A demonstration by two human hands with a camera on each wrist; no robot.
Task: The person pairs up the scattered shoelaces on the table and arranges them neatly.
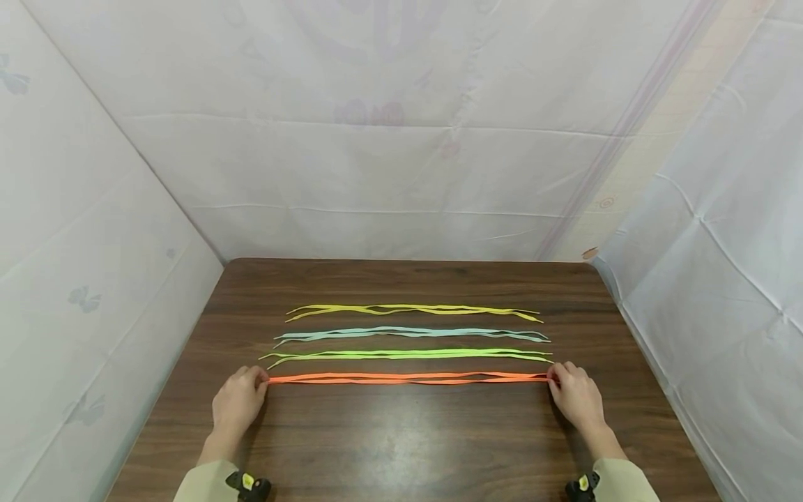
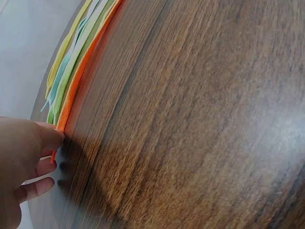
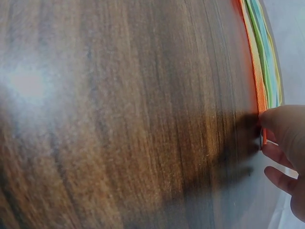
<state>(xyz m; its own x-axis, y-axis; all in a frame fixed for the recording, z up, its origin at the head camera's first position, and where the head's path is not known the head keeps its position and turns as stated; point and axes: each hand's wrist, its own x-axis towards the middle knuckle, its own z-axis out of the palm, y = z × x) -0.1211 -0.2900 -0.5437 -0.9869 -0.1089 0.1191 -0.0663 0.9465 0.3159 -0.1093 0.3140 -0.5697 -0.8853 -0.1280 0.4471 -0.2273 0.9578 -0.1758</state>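
Note:
An orange shoelace pair [image 1: 376, 376] stretches sideways across the table between both hands. My left hand [image 1: 240, 401] pinches its left end between thumb and finger, and a short orange tip [image 2: 53, 156] pokes out below the thumb in the left wrist view. At the other end my right hand [image 1: 576, 394] pinches the laces the same way; in the right wrist view the orange lace [image 3: 260, 93] runs up from the fingertips. Just beyond lie green laces [image 1: 401, 354], roughly parallel to the orange ones.
Light blue laces [image 1: 408, 332] and yellow laces [image 1: 414, 309] lie in rows farther back on the brown wooden table [image 1: 401, 439]. White sheeting [image 1: 389, 167] hangs behind the table and along both sides. A black band [image 1: 249, 486] is on each wrist.

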